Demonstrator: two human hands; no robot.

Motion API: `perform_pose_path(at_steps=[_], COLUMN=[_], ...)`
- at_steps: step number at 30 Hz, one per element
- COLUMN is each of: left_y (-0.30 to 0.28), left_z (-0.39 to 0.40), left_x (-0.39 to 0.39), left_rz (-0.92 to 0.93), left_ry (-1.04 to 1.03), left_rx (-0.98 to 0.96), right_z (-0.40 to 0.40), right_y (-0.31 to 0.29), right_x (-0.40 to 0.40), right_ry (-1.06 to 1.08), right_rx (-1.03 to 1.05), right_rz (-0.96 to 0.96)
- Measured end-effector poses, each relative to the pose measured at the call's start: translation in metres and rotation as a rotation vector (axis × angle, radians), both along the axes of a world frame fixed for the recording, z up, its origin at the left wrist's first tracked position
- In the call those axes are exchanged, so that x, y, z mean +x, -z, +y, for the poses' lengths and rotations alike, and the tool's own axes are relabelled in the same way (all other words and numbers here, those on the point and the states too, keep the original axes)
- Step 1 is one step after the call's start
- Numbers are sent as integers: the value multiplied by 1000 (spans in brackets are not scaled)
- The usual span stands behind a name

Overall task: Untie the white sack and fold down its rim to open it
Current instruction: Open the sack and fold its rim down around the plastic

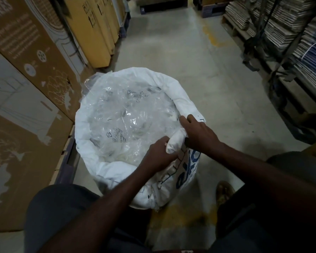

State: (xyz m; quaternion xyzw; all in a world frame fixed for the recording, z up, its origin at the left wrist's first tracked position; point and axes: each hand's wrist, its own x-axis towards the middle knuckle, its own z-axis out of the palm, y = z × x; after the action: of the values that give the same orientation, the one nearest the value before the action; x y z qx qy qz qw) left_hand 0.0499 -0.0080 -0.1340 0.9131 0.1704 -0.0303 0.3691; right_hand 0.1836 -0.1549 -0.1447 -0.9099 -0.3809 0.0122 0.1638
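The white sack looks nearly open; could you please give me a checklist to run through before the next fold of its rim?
1. Mouth untied: ok, white sack gapes open.
2. Left hand holds the rolled rim: ok.
3. Right hand holds the rim: ok.
4. Far rim folded down: ok.
5. Rim rolled evenly all round: cannot tell, the near side is hidden by arms.
6. Clear plastic bags stay inside: ok.
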Motion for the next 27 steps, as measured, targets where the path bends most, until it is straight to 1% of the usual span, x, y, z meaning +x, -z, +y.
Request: perform_pose_path(at_steps=[1, 2, 4, 5, 6, 7, 9, 10, 12, 14, 16, 18, 20, 22, 23, 25, 27], left_y=[3, 7, 14, 18, 22, 24, 27, 28, 32, 41, 48, 49, 38, 17, 3, -28, -50], left_z=[-5, -11, -20, -25, -29, -33, -38, -42, -48, -48, -47, -48, -51, -44, -32, 4, 53], left_x=[-2, -5, -9, -9, -8, -5, 1, 2, 3, 5, 7, 9, 9, 4, 2, -5, -13], left_rz=[-49, -111, -237, -301, -340, -350, -354, -370, -385, -418, -403, -373, -358, -381, -410, -528, -665], left_ry=[-11, -4, 94, 164, 228, 283, 353, 377, 430, 456, 435, 384, 346, 337, 309, 185, 7], left_rx=[45, 142, 380, 478, 545, 587, 639, 663, 705, 727, 758, 744, 669, 528, 462, 383, 409], right_z=[-1, -4, -15, -21, -26, -30, -31, -28, -20, -10, -3, -3, -9, -15, -16, -13, -7], right_y=[-1, -4, -14, -21, -27, -33, -36, -34, -24, -12, -9, -9, -7, -4, -4, -5, -5], right_x=[2, 6, 18, 24, 29, 34, 39, 40, 38, 37, 37, 41, 51, 64, 68, 71, 70], right_ry=[-24, -55, -117, -123, -92, -20, 181, 245, 259, 268, 316, 392, 505, 601, 629, 651, 656], right_rx=[-20, -64, -164, -175, -131, -38, 103, 83, -21, -3, 64, 210, 409, 537, 572, 600, 603], right_rz=[35, 78, 153, 193, 253, 313, 368, 351, 333, 351, 333, 366, 427, 491, 523, 551, 541])
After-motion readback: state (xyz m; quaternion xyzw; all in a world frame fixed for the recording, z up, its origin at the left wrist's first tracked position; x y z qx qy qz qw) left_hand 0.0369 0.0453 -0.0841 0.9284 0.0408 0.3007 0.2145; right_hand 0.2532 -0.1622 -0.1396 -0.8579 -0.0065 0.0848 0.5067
